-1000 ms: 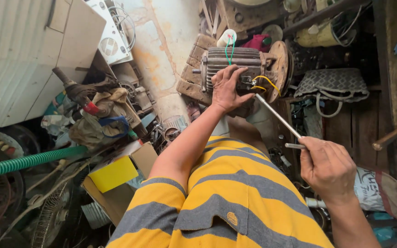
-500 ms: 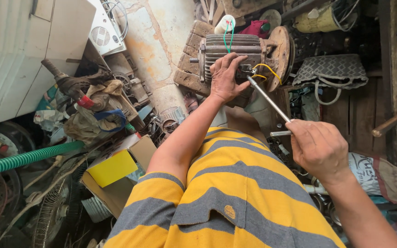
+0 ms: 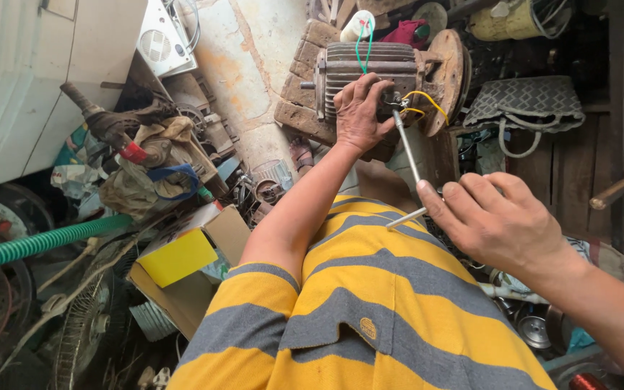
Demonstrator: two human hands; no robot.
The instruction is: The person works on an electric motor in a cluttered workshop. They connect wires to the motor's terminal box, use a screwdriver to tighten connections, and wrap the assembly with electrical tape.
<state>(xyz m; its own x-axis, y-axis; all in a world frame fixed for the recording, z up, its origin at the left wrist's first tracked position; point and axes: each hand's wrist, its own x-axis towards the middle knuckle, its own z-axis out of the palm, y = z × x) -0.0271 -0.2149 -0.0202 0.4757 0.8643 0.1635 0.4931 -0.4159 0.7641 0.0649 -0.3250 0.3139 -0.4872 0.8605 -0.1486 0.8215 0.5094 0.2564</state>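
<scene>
T-handle wrench (image 3: pixel 407 155) grip hidden inside right hand (image 3: pixel 496 220), green hose (image 3: pixel 37 242) cut off at left edge

Motor (image 3: pixel 370 72) on bricks (image 3: pixel 305 115), woven bag (image 3: pixel 525 101) to its right

Showing one ribbed electric motor (image 3: pixel 370 72), one T-handle wrench (image 3: pixel 407 155), two hands, one green hose (image 3: pixel 37 242), one yellow box (image 3: pixel 178 256).
</scene>
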